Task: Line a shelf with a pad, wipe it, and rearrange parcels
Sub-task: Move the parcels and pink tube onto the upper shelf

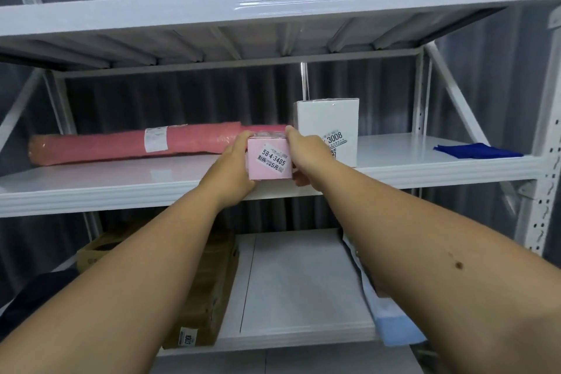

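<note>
A small pink box [268, 158] with a white label reading 58-4-3405 is held between both my hands at the front edge of the middle shelf [121, 188]. My left hand [232, 173] grips its left side and my right hand [306, 155] grips its right side. Just behind and to the right stands a taller white box [328, 127] labelled 3008. A long pink roll in plastic wrap [136, 144] lies along the back left of the same shelf. A folded blue cloth [476, 151] lies at the shelf's right end.
The white upper shelf [273, 6] hangs overhead. On the lower shelf lie brown cardboard boxes [206, 288] at left, a flat white pad [303, 288] in the middle and a light blue parcel [394, 331] at right. A perforated white upright [543, 206] stands at right.
</note>
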